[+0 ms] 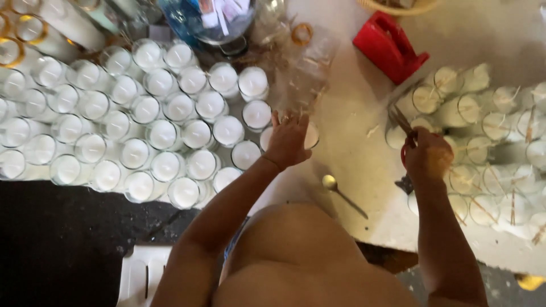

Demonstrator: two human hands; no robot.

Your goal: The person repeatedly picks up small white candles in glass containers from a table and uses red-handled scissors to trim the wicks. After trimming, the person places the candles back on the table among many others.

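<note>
Big picture first: the table is white and carries two crowds of glass candle jars. The finished-looking batch fills the left side, white wax and packed rim to rim. The other batch sits on the right, each jar with thin wooden sticks laid across its top.

For doing this bit well, my take: set each jar down straight and snug against its neighbours without knocking the row, and keep the cutting tool low over the wick so wax doesn't get gouged. Looks like a steady, one-jar-at-a-time thing.

Hands now. The left hand is spread wide, fingers fanned, palm down over one candle jar at the near edge of the left batch. It covers most of the jar, so I can't tell if it's actually gripping or just resting on top. The right hand is clenched around red-handled scissors, blades pointing up-left toward the right batch's nearest jars.

Small stuff: a red holder sits up top, and a metal spoon lies between the two arms.
</note>
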